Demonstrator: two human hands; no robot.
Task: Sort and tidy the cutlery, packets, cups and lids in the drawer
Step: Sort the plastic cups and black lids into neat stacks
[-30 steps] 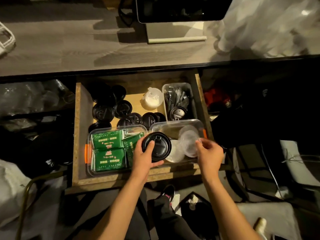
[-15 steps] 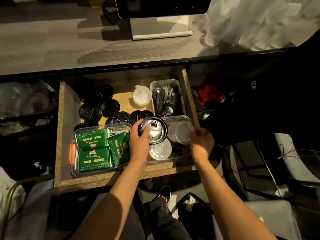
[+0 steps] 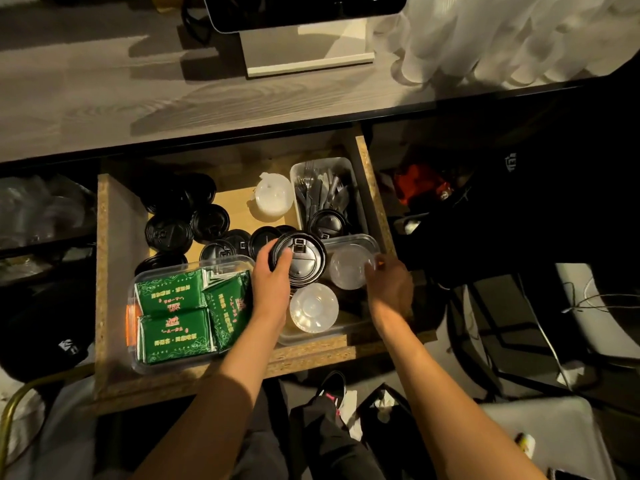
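Lid-sorting step. Left hand (image 3: 273, 282) grips black lid (image 3: 298, 258), thumb over its top, above clear tub (image 3: 360, 241). Right hand (image 3: 389, 285) apparently pinches clear cup (image 3: 348, 268); dim. Next: carry lid to loose black lids (image 3: 194, 230).

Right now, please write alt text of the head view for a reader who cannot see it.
Over an open wooden drawer, the left hand grips a round black plastic lid while the right hand holds a clear plastic cup. Green packets fill a clear tub at left.
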